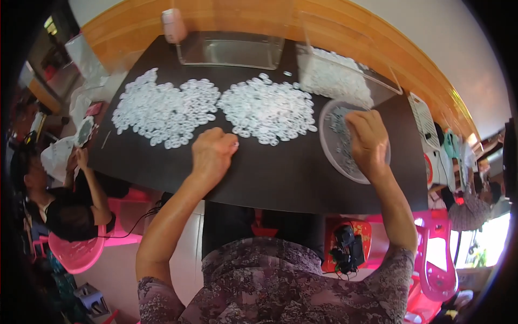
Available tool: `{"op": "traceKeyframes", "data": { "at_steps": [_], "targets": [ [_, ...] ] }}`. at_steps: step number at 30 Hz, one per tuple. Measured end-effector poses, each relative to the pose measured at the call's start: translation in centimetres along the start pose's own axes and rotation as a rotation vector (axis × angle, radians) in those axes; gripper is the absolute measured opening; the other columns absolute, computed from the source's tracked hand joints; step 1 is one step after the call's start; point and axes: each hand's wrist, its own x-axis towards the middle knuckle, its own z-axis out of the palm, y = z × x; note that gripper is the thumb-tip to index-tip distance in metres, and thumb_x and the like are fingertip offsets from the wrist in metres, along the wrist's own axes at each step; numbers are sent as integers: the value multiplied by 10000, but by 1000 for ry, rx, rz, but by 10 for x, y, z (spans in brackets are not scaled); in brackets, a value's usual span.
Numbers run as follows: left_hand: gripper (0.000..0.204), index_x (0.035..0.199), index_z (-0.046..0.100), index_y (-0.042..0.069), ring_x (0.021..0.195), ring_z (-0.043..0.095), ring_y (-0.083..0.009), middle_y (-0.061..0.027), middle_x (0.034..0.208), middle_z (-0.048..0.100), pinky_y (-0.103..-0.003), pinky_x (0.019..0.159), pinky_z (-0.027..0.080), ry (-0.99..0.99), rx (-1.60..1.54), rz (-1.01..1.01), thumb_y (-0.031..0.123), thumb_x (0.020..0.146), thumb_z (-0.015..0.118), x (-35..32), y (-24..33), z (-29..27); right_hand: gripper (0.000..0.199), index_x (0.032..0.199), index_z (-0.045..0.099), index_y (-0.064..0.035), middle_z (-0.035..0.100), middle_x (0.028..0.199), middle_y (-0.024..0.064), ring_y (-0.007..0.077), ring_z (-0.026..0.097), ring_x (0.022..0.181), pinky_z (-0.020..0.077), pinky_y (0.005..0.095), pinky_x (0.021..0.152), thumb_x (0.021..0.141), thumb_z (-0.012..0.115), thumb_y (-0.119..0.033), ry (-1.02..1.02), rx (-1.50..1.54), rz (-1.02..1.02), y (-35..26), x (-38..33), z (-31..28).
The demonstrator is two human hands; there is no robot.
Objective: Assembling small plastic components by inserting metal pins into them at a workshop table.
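Note:
My left hand (212, 155) rests low over the dark table in front of the white piles, its fingers curled closed. A small whitish bit shows at its fingertips, too small to make out. Over the right side of a round clear bowl (327, 141) is my right hand (369, 139), fingers pinched together; what they hold, if anything, is hidden. Small grey parts (341, 148) lie in that bowl. Two piles of small white oval ring-like pieces spread on the table, a left pile (162, 110) and a right pile (268, 110).
A clear bin (232, 63) stands at the back edge; another clear bin (386, 86), holding many white pieces, stands at the back right. A pink object (174, 26) is at the back left. Another person (75, 210) sits on a pink chair at the left. A red stool (364, 237) bears black gear.

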Motion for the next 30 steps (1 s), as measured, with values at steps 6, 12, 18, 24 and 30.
{"op": "traceKeyframes", "data": {
  "at_steps": [6, 12, 18, 24, 30],
  "targets": [
    [218, 806, 613, 105, 717, 542, -268, -66, 713, 508, -396, 618, 422, -49, -21, -49, 56, 626, 727, -2, -1, -9, 122, 828, 658, -28, 635, 811, 123, 291, 592, 751, 470, 362, 649, 714, 673, 11, -98, -37, 162, 21, -25, 5],
    [177, 837, 633, 73, 636, 511, -230, -72, 666, 474, -347, 570, 396, -55, -43, -19, 11, 681, 691, 0, 2, -9, 110, 810, 685, -47, 641, 767, 101, 264, 616, 771, 478, 346, 717, 700, 694, -43, -311, 205, 412, 42, -64, 15],
    [138, 787, 612, 97, 670, 529, -258, -72, 670, 478, -375, 582, 410, -61, -114, -58, 22, 696, 682, -2, 8, -11, 54, 748, 680, -112, 583, 716, 108, 314, 560, 771, 448, 428, 663, 702, 658, -92, -416, 14, 261, 36, -71, 31],
    [159, 856, 638, 88, 680, 537, -259, -77, 694, 505, -370, 595, 418, -51, -211, -155, 21, 716, 673, -5, 6, -14, 69, 767, 678, -108, 575, 716, 106, 310, 553, 781, 442, 419, 664, 705, 653, -89, -338, 9, 285, 38, -67, 29],
    [120, 847, 638, 84, 671, 539, -268, -82, 682, 505, -386, 592, 416, 3, -130, -145, 66, 735, 680, -5, 2, -6, 42, 733, 660, -89, 588, 731, 113, 309, 553, 775, 440, 414, 686, 691, 657, -85, -391, 6, 248, 37, -63, 44]
  ]
}}
